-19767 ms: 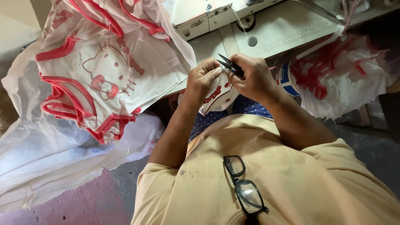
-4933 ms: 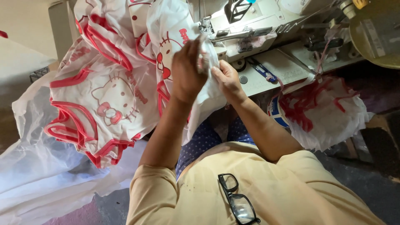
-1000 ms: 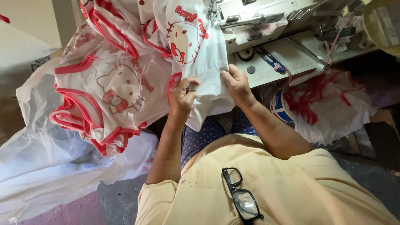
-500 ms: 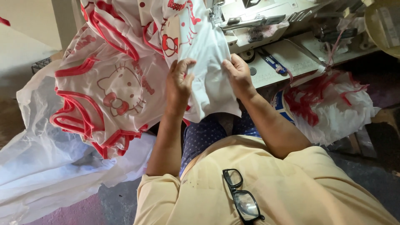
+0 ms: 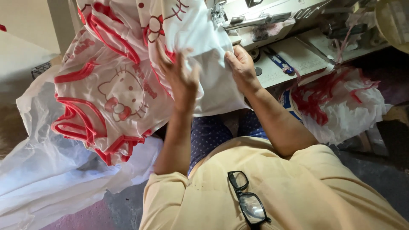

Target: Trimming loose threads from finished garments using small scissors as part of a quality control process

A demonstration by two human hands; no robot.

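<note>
A white fabric piece (image 5: 213,81) with red trim and a red cartoon cat print hangs from the sewing table over my lap. My right hand (image 5: 241,68) pinches its right edge just below the sewing machine (image 5: 255,19). My left hand (image 5: 181,81) is blurred with motion, its fingers spread flat against the front of the cloth. A larger bunch of the same printed fabric (image 5: 110,98) drapes to the left.
Blue-handled snips (image 5: 277,58) lie on the pale machine table (image 5: 298,53). A heap of red and white scraps (image 5: 341,100) sits at the right. Clear plastic sheeting (image 5: 47,170) covers the floor at the left. Black glasses (image 5: 248,200) hang on my yellow shirt.
My left hand has slid up the cloth and spread its fingers. My right hand has stayed on the fabric's right edge, and the cloth has shifted slightly upward.
</note>
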